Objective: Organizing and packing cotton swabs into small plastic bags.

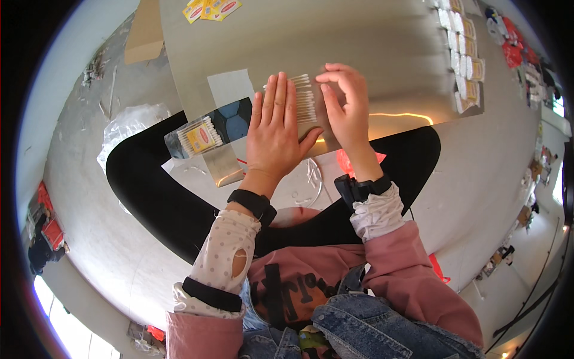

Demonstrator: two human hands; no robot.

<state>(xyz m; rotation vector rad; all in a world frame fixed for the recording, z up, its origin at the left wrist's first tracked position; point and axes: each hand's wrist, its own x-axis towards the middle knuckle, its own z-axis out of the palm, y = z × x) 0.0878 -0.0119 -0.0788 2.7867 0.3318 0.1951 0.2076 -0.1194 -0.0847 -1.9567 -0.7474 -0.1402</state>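
A row of loose cotton swabs [306, 100] lies side by side on the metal table [382, 54]. My left hand [272, 134] rests flat over their left part, fingers stretched out together and thumb spread, hiding some of them. Just right of the swabs is my right hand [348, 105], its fingers half curled and apart, somewhat blurred, with nothing between them. To the left of my left hand lies a clear bag of cotton swabs with a yellow label [202, 138]. A dark blue patterned piece [233, 121] sits between that bag and my left hand.
Yellow printed cards [212, 8] lie at the far left of the table, near a white sheet [230, 88]. Stacked packs of swabs [463, 54] line the right edge. A black curved support [140, 179] surrounds the near side, and a crumpled clear plastic bag [128, 131] is on the left.
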